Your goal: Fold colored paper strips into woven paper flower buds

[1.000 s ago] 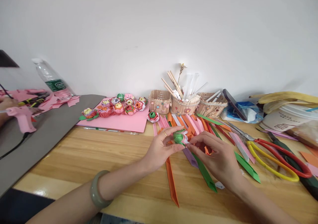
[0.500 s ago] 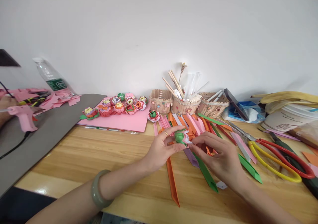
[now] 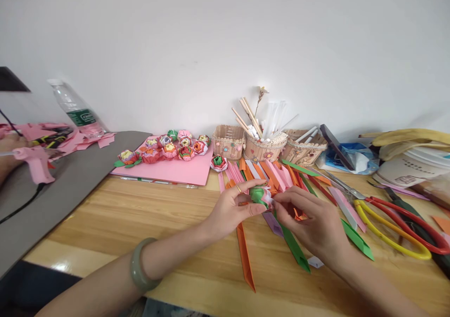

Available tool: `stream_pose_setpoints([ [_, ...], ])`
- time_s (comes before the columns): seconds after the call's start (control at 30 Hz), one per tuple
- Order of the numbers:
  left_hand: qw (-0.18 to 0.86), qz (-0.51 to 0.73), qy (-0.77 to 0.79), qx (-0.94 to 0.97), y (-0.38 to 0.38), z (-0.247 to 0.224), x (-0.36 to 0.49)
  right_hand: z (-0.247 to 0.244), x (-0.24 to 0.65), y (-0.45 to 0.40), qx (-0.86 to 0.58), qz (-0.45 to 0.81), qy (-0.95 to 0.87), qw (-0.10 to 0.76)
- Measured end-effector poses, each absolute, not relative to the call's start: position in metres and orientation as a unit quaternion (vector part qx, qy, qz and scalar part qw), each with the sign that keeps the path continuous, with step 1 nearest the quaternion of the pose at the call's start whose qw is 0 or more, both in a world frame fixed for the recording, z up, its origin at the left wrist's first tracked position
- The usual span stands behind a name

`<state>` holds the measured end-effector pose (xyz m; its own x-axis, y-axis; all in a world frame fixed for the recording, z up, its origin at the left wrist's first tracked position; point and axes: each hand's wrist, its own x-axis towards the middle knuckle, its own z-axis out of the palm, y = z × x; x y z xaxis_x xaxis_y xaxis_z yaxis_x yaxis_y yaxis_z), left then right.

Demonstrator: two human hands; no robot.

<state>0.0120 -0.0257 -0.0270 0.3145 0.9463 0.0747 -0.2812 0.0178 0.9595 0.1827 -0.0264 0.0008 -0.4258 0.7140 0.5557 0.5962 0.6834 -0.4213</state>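
A small folded paper flower [image 3: 258,195], green at its centre with pink and white petals, is held up over the table. My left hand [image 3: 234,209] grips it between thumb and fingers from the left. From the right, my right hand [image 3: 307,214] pinches a whitish petal at the flower's edge; its fingertips partly cover that spot. Under and beyond my hands lie folded paper strips: an orange strip [image 3: 245,256], a green strip [image 3: 293,249] and several pink, purple and white ones. Another paper flower [image 3: 219,162] rests just behind.
Several finished paper flowers [image 3: 169,151] sit on a pink sheet [image 3: 186,172]. Decorated baskets [image 3: 229,142] stand along the wall. Scissors [image 3: 397,223] lie at right, near a white tub [image 3: 409,167]. At far left, another person's hand [image 3: 10,148] is beside a pink glue gun [image 3: 37,162].
My right fingertips have closed in on the petal, covering more of its white tip. The flower stays in my left hand, and the whole view has shifted slightly.
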Motion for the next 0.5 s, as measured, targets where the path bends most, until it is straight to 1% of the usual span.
stream_pose_setpoints([
  [0.13,0.629,0.497,0.337,0.494,-0.024,-0.028,0.013,-0.005,0.182,-0.028,-0.38,-0.064,-0.854,0.349],
  [0.2,0.627,0.499,0.343,0.49,-0.024,-0.029,0.013,-0.005,0.182,-0.029,-0.385,-0.087,-0.851,0.347],
  [0.23,0.627,0.5,0.345,0.489,-0.024,-0.029,0.013,-0.004,0.182,-0.029,-0.388,-0.07,-0.85,0.35],
  [0.3,0.627,0.503,0.345,0.485,-0.024,-0.029,0.013,0.0,0.182,-0.029,-0.401,0.02,-0.843,0.357],
  [0.37,0.629,0.504,0.34,0.485,-0.024,-0.029,0.012,0.006,0.182,-0.027,-0.416,0.157,-0.823,0.355],
  [0.43,0.633,0.5,0.334,0.487,-0.024,-0.028,0.012,0.013,0.183,-0.025,-0.424,0.271,-0.796,0.338],
  [0.5,0.634,0.498,0.331,0.49,-0.024,-0.028,0.012,0.017,0.184,-0.022,-0.422,0.352,-0.773,0.317],
])
